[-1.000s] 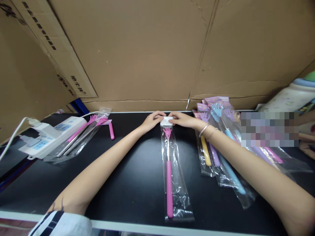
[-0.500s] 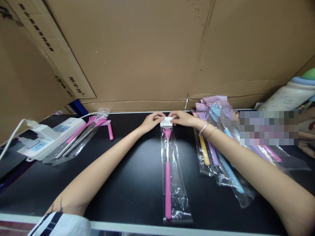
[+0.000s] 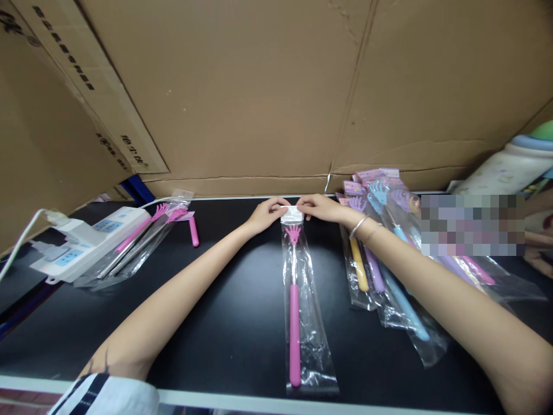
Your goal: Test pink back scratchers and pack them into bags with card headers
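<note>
Pink scratcher (image 3: 294, 334) lay in clear bag (image 3: 317, 351) on black table (image 3: 224, 323). White card (image 3: 292, 215) topped bag; left hand (image 3: 265, 214) and right hand (image 3: 323, 208) pinched card's opposite edges. Other bagged scratchers (image 3: 406, 308) lay to right, power strip (image 3: 91, 246) to left.

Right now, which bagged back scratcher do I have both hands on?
The pink one in the middle, its white card between your left hand and right hand; others lie beside the power strip or in the pile at right.
</note>
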Motion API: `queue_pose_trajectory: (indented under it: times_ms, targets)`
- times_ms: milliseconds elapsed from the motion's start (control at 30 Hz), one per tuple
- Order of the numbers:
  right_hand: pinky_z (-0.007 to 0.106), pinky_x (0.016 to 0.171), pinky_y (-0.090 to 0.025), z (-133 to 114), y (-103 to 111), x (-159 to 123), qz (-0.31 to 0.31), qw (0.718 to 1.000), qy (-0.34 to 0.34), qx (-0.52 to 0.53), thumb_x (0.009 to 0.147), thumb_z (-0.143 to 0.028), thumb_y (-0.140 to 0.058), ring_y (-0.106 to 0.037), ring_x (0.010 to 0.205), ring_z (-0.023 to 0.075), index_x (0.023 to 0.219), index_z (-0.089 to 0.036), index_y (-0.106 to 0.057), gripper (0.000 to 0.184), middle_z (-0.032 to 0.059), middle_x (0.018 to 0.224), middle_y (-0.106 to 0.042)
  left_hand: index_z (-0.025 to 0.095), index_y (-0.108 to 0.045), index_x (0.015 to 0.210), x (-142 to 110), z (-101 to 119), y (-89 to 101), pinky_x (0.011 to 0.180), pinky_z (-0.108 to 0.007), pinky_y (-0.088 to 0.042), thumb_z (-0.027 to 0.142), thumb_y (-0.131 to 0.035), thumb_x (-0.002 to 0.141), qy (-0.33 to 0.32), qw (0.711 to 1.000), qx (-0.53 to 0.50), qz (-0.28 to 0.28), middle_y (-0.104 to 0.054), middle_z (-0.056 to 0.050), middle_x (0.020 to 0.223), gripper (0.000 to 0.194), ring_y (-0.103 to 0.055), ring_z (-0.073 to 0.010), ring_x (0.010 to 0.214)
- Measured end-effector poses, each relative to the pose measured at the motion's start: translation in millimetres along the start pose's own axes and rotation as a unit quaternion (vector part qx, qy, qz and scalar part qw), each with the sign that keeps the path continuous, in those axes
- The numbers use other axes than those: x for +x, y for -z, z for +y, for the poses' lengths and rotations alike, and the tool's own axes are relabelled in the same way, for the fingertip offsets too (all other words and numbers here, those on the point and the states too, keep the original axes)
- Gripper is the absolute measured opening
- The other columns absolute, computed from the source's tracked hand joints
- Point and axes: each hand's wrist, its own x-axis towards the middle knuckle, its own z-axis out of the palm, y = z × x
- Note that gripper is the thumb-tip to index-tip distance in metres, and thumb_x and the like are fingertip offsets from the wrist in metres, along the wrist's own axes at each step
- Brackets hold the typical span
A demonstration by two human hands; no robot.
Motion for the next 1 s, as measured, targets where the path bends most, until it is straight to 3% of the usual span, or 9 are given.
queue_pose_trajectory:
  times_ms: [233, 633, 1000]
  targets:
    - [0.022, 0.058, -0.041, -2.8, 0.0, -2.0, 0.008, 1.000, 0.005, -0.026, 0.079, -0.027, -0.053, -0.055, 0.054, 0.0107, 0.078, -0.015, -0.062, 0.014, -0.0012, 0.059, -0.060, 0.014, -0.060, 0.090, 0.2, -1.8, 1.0, 0.072, -0.026, -0.044, 0.034, -0.059, 0.078, -0.003, 1.000, -0.007, -0.007, -0.065, -0.004, 0.084, 0.023, -0.060, -0.0146, 0.075]
    - [0.021, 0.061, -0.039, -8.7, -0.3, -4.3, 0.034, 0.992, -0.019, -0.116, 0.079, -0.025, -0.053, -0.058, 0.059, 0.0114, 0.086, -0.017, -0.067, 0.018, -0.0007, 0.061, -0.064, 0.013, -0.060, 0.083, -0.1, -1.9, -0.8, 0.067, -0.023, -0.044, 0.031, -0.061, 0.076, 0.002, 1.000, -0.002, 0.016, -0.067, -0.003, 0.075, 0.020, -0.062, -0.0132, 0.070]
    - [0.020, 0.057, -0.039, -11.0, -2.8, -4.5, 0.036, 0.989, -0.032, -0.138, 0.081, -0.023, -0.053, -0.058, 0.056, 0.0104, 0.084, -0.018, -0.065, 0.014, -0.0005, 0.064, -0.067, 0.014, -0.059, 0.081, -3.5, -0.2, -2.8, 0.066, -0.022, -0.044, 0.028, -0.062, 0.076, -0.001, 0.998, 0.037, 0.047, -0.066, -0.001, 0.071, 0.015, -0.061, -0.0116, 0.067]
